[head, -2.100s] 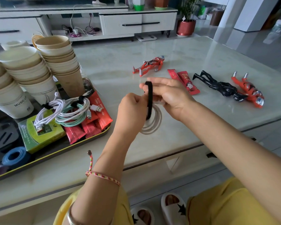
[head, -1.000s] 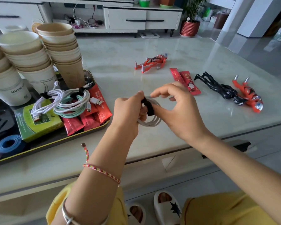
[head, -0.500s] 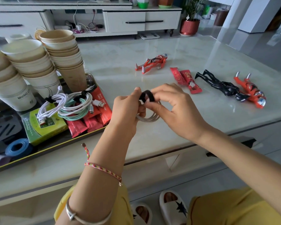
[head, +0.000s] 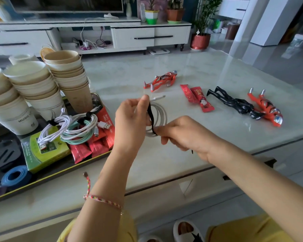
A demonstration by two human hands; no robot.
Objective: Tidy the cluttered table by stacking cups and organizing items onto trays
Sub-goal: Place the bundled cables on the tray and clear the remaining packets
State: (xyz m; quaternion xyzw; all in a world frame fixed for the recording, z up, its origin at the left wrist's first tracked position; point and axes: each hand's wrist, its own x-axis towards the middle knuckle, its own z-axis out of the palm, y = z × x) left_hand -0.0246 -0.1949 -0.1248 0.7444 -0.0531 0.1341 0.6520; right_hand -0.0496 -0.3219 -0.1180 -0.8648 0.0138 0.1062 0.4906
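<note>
My left hand [head: 129, 119] holds a coiled white cable [head: 162, 116] above the table, thumb and fingers pinching the top of a black strap [head: 150, 116] that crosses the coil. My right hand [head: 184, 135] pinches the strap's lower end, pulled down and to the right. The cable's plug sticks out at the top. On the left, a dark tray [head: 42, 179] carries stacked paper cups [head: 68, 74], two bundled cables [head: 73, 126], red packets [head: 94, 145] and a green box [head: 45, 152].
On the marble table lie a red toy figure [head: 162, 81], two red packets [head: 198, 98], a black figure [head: 234, 103] and another red figure [head: 266, 109]. A blue tape roll [head: 16, 177] sits on the tray. The table's front edge runs just below my hands.
The strap was looped tight at the coil's top half a second ago; now it is drawn out long, my right hand having pulled its end down and right. The view tilted up.
</note>
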